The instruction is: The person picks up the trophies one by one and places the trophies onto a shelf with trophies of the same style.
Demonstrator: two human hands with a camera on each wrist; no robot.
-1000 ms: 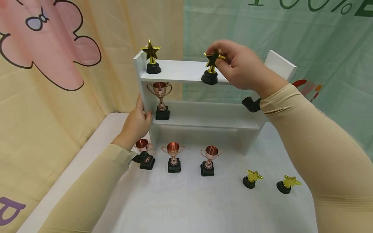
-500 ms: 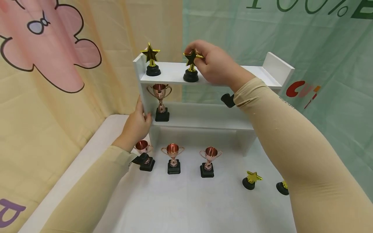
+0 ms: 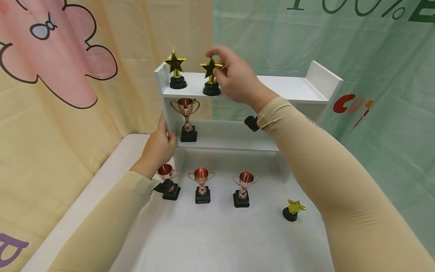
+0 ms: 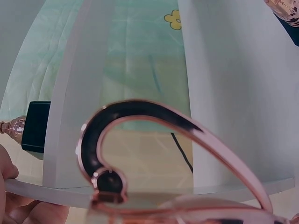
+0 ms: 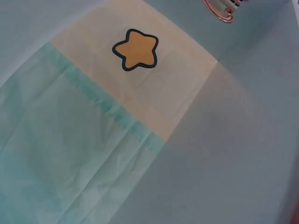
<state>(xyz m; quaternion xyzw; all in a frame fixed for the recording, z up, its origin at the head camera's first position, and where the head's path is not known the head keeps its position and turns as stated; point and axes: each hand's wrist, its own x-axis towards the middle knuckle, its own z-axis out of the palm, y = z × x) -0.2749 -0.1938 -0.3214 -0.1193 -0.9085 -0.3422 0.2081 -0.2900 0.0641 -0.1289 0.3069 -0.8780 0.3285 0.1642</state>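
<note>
My right hand (image 3: 236,77) pinches a gold star trophy (image 3: 208,68) by its star, its black round base at the top shelf. To its left, a second star trophy (image 3: 175,64) stands upright. My left hand (image 3: 158,149) grips the left side panel of the white shelf unit (image 3: 285,87), thumb in front. Inside that panel, a rose-gold cup trophy (image 3: 186,107) stands on the middle shelf. Another cup trophy (image 3: 165,172) is partly hidden by my left wrist; a cup's handle (image 4: 140,109) looms large in the left wrist view. The right wrist view does not show the held trophy.
Two more cup trophies (image 3: 201,176) (image 3: 245,180) stand on the white table (image 3: 217,238) before the unit. A star trophy (image 3: 295,207) is at their right. Printed curtains (image 3: 380,56) hang behind. A raised end panel (image 3: 323,81) bounds the top shelf at right.
My right hand has carried the star trophy left along the top shelf, close to the other star trophy. My right arm now covers the far-right star trophy. The left hand has stayed put.
</note>
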